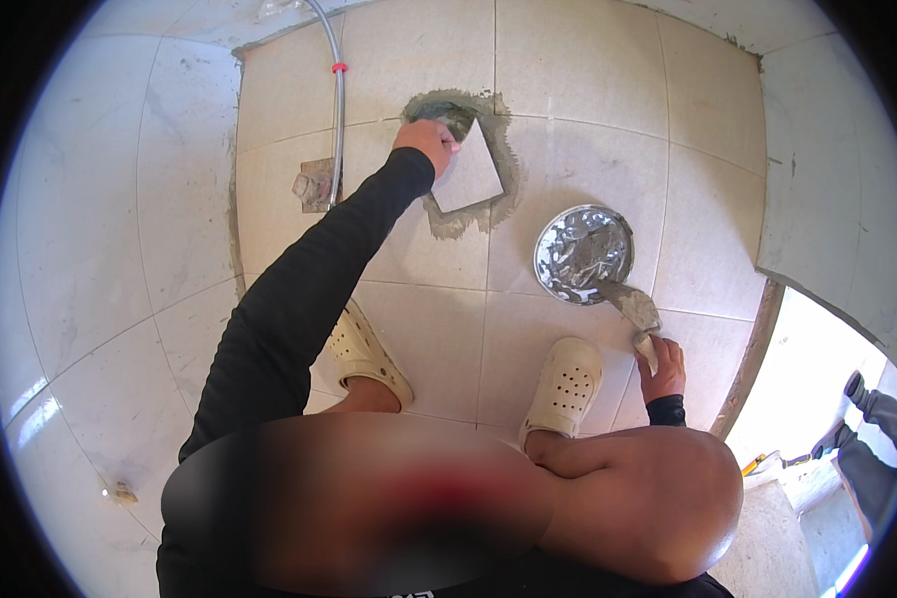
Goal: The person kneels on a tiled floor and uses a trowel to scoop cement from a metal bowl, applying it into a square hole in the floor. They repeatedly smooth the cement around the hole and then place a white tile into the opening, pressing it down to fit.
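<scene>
My left hand (431,146), at the end of a black sleeve, is closed on the left edge of a pale cut tile piece (471,174). Turned at an angle, the piece overlaps a patch of wet grey mortar (509,149) on the floor. A dark hollow (453,117) shows beside its upper left edge; the fingertips are partly hidden. My right hand (665,370) grips the pale handle of a trowel (629,303). Its blade slopes to the rim of a round metal pan (542,267), which holds grey mortar (596,254).
A grey hose (339,110) with a red band runs to a square floor fitting (315,187) on the left. Beige tiles (578,60) cover the floor between white tiled walls (80,199). My feet wear cream clogs (566,387). Another person's legs (872,448) show beyond the doorway at right.
</scene>
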The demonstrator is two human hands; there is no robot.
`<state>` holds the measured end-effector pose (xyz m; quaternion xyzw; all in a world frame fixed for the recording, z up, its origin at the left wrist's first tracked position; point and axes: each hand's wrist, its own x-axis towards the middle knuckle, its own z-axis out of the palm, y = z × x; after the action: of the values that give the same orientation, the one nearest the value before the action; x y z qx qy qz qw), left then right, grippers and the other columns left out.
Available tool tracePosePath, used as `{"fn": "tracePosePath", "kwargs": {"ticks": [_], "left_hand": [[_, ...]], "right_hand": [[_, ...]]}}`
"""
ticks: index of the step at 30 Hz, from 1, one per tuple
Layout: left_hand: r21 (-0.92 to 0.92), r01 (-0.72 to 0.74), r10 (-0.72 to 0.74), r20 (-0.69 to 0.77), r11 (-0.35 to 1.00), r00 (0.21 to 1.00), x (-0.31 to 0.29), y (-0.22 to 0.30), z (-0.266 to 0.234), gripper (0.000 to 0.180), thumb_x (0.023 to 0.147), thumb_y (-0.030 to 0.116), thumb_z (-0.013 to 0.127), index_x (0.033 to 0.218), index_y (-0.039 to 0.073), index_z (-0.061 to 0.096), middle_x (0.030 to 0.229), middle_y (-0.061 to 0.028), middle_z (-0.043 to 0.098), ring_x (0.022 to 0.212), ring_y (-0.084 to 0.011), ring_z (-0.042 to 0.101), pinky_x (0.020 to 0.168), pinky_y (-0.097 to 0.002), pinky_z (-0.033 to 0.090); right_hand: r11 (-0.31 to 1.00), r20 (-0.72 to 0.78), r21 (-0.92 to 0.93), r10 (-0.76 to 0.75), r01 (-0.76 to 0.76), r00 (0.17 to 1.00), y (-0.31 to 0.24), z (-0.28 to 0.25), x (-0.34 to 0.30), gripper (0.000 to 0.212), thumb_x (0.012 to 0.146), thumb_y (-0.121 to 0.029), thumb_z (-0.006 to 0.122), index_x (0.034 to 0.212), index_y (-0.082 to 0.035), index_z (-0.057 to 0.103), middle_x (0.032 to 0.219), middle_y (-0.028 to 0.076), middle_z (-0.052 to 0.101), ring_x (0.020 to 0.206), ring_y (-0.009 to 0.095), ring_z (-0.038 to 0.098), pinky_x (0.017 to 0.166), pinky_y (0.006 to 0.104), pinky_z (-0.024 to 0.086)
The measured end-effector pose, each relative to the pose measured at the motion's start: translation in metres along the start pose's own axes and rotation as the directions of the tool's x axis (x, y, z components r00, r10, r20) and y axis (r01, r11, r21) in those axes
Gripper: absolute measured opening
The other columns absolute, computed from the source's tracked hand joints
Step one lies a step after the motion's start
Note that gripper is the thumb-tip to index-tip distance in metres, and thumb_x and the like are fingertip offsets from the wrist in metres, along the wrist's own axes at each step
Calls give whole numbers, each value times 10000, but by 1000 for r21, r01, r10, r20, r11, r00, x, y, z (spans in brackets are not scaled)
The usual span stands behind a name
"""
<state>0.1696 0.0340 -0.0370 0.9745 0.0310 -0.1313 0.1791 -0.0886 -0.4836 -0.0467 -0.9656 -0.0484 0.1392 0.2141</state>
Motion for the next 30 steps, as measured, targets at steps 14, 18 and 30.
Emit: {"fn": "tracePosePath", "kwargs": {"ticks": [14,18,30], "left_hand": [[-256,-183,101,-301,949,948,-64,14,-42,82,922,101,720,974,47,688,823,-127,700,737,-268,700,687,-369,539],[-515,-89,6,-159,852,987,-63,14,-88,88,964,118,692,1007,40,688,769,-58,658,724,-187,666,672,-321,520],[-915,-99,372,-256,-392,892,-65,-10,-51,228,996,221,657,1133,57,579,1133,-79,551,1048,-212,540,952,-355,462]], "right_hand": [[998,12,54,42,-43,999,39,30,-26,511,945,-364,678,1371,-94,598,1317,220,599,1262,346,551,1030,439,483],[983,19,170,66,-68,998,27,22,-26,554,959,-447,659,1404,-124,582,1326,220,604,1255,319,545,1028,423,479],[936,102,351,-34,-4,994,-60,-91,28,392,961,-208,725,1287,-44,582,1033,198,688,906,360,715,787,426,559]]}}
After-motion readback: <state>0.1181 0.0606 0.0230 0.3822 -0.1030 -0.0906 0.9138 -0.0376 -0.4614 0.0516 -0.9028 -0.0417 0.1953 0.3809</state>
